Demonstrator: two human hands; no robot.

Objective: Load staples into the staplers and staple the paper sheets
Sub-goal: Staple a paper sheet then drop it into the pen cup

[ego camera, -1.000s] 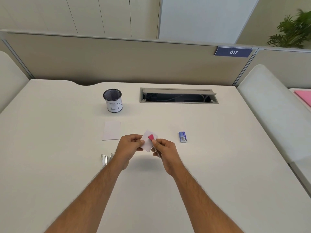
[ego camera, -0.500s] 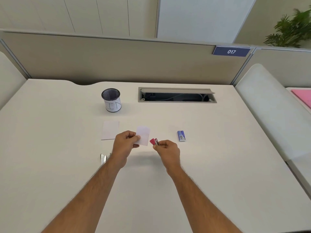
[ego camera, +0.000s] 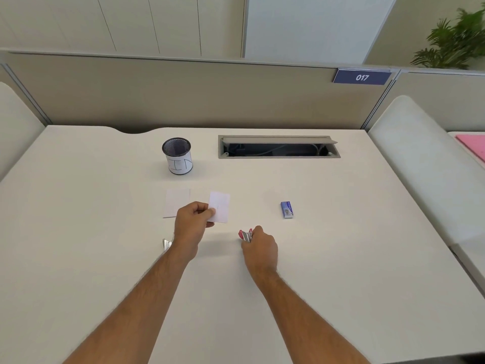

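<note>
A pale desk (ego camera: 341,258) fills the view, backed by a beige partition (ego camera: 183,95) carrying a blue sign (ego camera: 362,77) at its right end. A cable hatch (ego camera: 278,148) sits open near the desk's far edge, a mesh pen cup (ego camera: 178,156) to its left. Toward the middle lies a paper sheet (ego camera: 176,206); just beside it the left hand (ego camera: 193,227) pinches another paper slip (ego camera: 220,207) by its near left corner. The right hand (ego camera: 259,248) curls round a small pink stapler (ego camera: 245,235). A blue staple box (ego camera: 286,209) lies nearer the right edge. Something metal (ego camera: 166,244) peeks from behind the left wrist
</note>
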